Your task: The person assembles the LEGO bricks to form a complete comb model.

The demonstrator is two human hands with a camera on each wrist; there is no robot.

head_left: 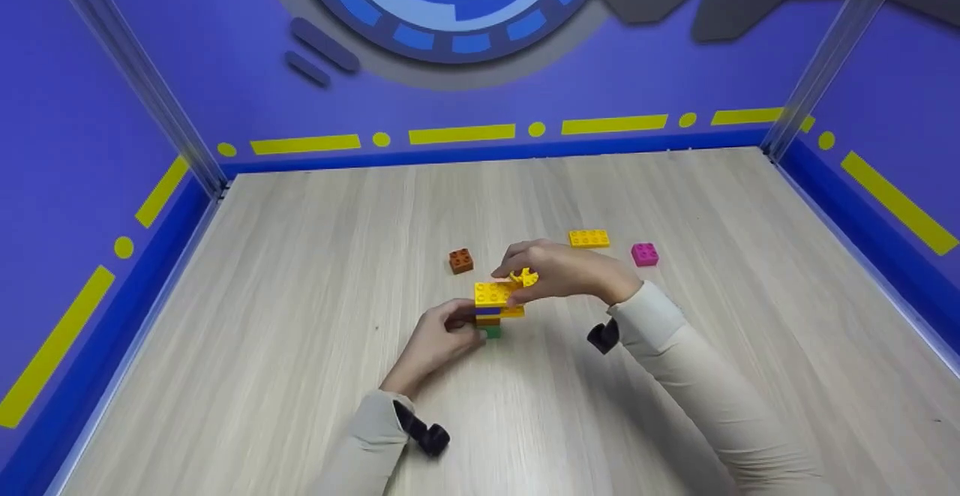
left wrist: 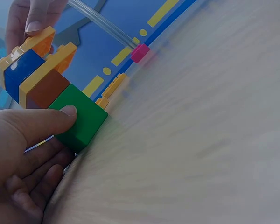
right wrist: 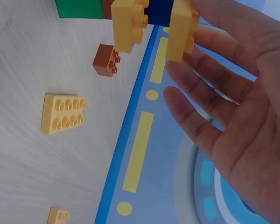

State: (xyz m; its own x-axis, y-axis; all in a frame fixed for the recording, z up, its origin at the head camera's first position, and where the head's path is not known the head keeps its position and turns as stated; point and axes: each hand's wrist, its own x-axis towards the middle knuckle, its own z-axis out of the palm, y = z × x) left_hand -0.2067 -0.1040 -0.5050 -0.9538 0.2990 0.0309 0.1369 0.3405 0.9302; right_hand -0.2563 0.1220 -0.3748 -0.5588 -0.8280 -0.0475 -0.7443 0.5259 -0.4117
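Note:
A small tower of toy building bricks stands in the middle of the table. From the bottom it has a green brick (left wrist: 86,121), a brown brick (left wrist: 49,88), a yellow brick (left wrist: 60,58), a blue brick (left wrist: 23,70) and a top yellow brick (head_left: 492,293). Both yellow bricks jut out to the right. My left hand (head_left: 441,335) grips the green brick, its thumb on the near face. With thumb and fingertips, my right hand (head_left: 559,269) holds the overhanging end of the top yellow brick. The right hand's other fingers (right wrist: 193,114) are spread.
A loose brown brick (head_left: 461,261) lies behind the tower. To the right are a flat yellow brick (head_left: 589,238) and a pink brick (head_left: 645,254). Another yellow brick (right wrist: 63,114) lies on the table, partly hidden by my right hand in the head view. Blue walls (head_left: 465,106) border the table.

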